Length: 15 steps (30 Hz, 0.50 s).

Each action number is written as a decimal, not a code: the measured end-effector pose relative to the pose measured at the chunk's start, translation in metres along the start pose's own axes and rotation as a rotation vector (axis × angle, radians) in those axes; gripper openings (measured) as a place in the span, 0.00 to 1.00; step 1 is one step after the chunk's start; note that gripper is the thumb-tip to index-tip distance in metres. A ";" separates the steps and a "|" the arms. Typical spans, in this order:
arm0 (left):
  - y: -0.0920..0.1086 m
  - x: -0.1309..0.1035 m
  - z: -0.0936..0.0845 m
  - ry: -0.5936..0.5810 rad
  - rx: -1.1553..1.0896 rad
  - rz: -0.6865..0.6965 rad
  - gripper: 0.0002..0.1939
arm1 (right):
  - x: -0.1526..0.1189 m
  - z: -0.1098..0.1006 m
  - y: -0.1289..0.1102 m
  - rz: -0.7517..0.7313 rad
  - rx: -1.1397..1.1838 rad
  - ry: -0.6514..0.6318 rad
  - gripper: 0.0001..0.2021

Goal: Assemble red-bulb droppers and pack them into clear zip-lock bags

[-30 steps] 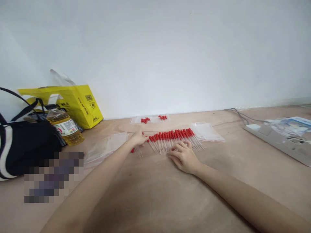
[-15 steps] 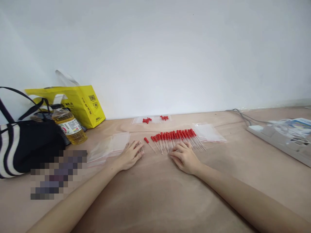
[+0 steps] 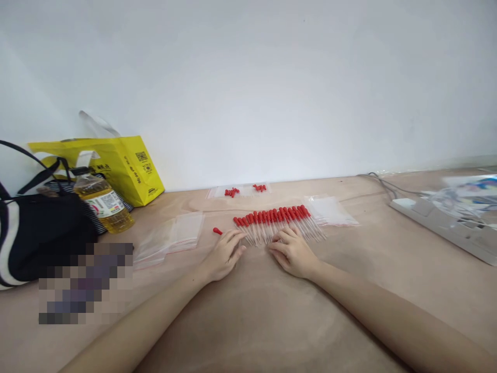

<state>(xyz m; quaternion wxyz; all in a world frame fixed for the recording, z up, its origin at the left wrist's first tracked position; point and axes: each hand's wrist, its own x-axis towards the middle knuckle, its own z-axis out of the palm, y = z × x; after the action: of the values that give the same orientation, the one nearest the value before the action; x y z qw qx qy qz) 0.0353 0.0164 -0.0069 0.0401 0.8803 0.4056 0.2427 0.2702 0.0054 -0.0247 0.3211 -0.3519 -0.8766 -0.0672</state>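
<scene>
Head cam, using the dropper row as reference. Row (image 3: 267, 216): red-bulbed clear droppers, side by side on the wooden bench (image 3: 248, 321), bulbs toward the wall (image 3: 272, 93), stems toward the person.

Left hand (image 3: 225, 256): palm down at the near left end of the row, fingertips at the stem ends. Grip is bent, thumb apart from the fingers; can't tell if it pinches a stem.

Right hand (image 3: 293, 253): over the near edge of the row, right of its middle, fingers on or just above the stems. Grip is curled, thumb tucked under; can't tell if anything is pinched.

One loose dropper (image 3: 217, 231) sits left of the row, red bulb visible, rest hidden by the left hand.

Clear zip bags (image 3: 188, 230) left of the row; another bag stack (image 3: 336, 211) at its right end, close to the bulbs. Behind the row: clear packet (image 3: 246, 191) with two red bulb clusters (image 3: 232, 192), in or on it, can't tell.

Far left of the row: yellow bag (image 3: 145, 176), oil bottle (image 3: 106, 204), dark bag (image 3: 50, 233). Far right: power strip (image 3: 438, 226).
</scene>
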 end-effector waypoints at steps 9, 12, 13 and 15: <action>-0.043 -0.005 -0.014 0.191 0.145 -0.212 0.18 | 0.007 -0.001 -0.018 0.153 0.036 -0.053 0.06; -0.059 -0.005 -0.018 0.062 0.145 -0.224 0.19 | 0.023 0.003 -0.043 0.330 0.064 -0.125 0.10; -0.063 -0.003 -0.019 0.038 0.141 -0.224 0.20 | 0.030 0.004 -0.050 0.368 0.045 -0.156 0.12; -0.066 0.001 -0.022 0.019 0.140 -0.226 0.19 | 0.045 0.008 -0.062 0.420 0.000 -0.243 0.15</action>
<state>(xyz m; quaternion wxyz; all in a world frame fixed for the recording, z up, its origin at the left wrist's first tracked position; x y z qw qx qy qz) -0.0203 0.0589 -0.0044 0.0018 0.8275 0.5184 0.2158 0.2004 -0.0126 0.0028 0.2202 -0.5321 -0.8164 0.0440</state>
